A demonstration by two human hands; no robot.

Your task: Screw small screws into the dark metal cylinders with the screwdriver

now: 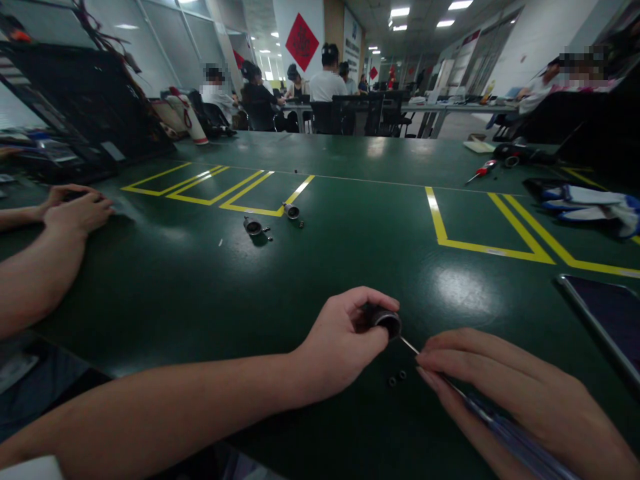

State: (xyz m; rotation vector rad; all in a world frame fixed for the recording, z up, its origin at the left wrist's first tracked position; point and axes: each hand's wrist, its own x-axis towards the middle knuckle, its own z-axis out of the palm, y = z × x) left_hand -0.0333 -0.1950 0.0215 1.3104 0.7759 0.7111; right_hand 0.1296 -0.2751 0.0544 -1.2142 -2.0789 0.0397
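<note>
My left hand [345, 340] is closed around a small dark metal cup-shaped part [389, 323], its round opening facing me and to the right. In my right hand [520, 387] is a thin screwdriver [483, 408] with a clear bluish handle, gripped near its shaft. The screwdriver's tip reaches the lower right rim of the metal part; whether it sits in a screw I cannot tell. Just below, two tiny dark ring-shaped pieces [397, 379] lie on the green table [200, 300]. Farther off stand two similar metal parts [253, 227] with small pieces beside them.
Yellow tape [490, 251] marks boxes on the table. At right lie a phone-like device [605, 313], white-and-blue gloves [590, 203] and a red screwdriver [483, 171]. Another person's hands [75, 210] work at the left edge. A white bottle-like object [193, 123] stands at back left.
</note>
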